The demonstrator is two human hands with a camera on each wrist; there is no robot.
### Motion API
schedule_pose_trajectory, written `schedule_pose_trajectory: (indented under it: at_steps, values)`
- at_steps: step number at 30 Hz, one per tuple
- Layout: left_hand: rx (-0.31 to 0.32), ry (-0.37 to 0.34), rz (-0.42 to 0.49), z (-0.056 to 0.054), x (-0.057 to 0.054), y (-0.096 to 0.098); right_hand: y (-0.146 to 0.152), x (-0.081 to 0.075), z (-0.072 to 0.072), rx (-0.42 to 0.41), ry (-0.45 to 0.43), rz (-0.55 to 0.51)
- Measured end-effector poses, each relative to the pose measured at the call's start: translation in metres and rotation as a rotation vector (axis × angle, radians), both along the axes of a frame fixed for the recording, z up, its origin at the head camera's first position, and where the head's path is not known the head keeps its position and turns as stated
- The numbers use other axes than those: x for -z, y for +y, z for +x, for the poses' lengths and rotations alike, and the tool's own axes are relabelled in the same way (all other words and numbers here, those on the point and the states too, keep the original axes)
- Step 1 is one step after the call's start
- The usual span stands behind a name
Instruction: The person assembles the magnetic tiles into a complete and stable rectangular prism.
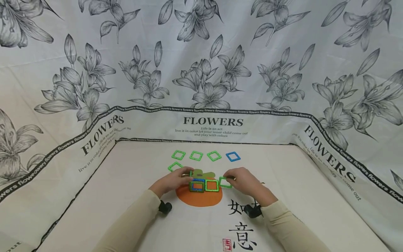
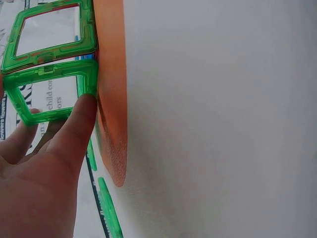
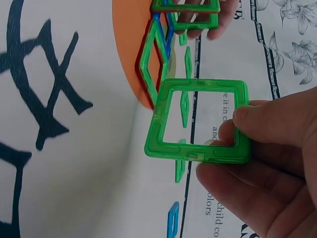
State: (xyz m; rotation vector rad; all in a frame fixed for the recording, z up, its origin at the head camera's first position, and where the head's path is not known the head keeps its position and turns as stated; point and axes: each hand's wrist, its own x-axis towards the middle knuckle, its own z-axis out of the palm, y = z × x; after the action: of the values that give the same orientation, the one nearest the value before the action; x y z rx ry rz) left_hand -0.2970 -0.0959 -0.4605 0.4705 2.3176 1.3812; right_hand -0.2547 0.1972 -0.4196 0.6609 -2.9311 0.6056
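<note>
My left hand (image 1: 173,181) grips a green square magnetic tile (image 2: 89,74), thumb in front and other fingers behind. This tile stands at the left end of a small tile group on an orange printed shape. The group also has a blue tile edge (image 1: 198,180) and another green square tile (image 1: 212,190), lined with red in the right wrist view. At the right, my right hand (image 1: 244,180) pinches a separate green square tile (image 3: 198,152) by its side, between thumb and fingers. That tile's far corner comes close to the group; whether they touch I cannot tell.
Behind the hands lie several loose green tiles (image 1: 196,160) and a blue tile (image 1: 233,160) in a row, plus one green tile (image 1: 171,164) nearer the left hand. The cloth (image 1: 132,224) bears black characters; a flowered curtain (image 1: 214,87) surrounds it.
</note>
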Motion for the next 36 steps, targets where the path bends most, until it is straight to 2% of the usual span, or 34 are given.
schedule_pose_trajectory:
  at_steps: [7,20,36]
  values:
    - [-0.023,0.000,-0.030,0.000,0.000,0.001,-0.004,-0.002,0.006,-0.057,-0.009,-0.004]
    - [-0.022,-0.004,-0.022,-0.001,0.000,0.001,-0.016,-0.002,0.013,-0.089,-0.066,-0.008]
    - [-0.019,0.001,-0.024,0.000,-0.002,0.000,-0.025,0.000,0.013,-0.118,-0.030,0.039]
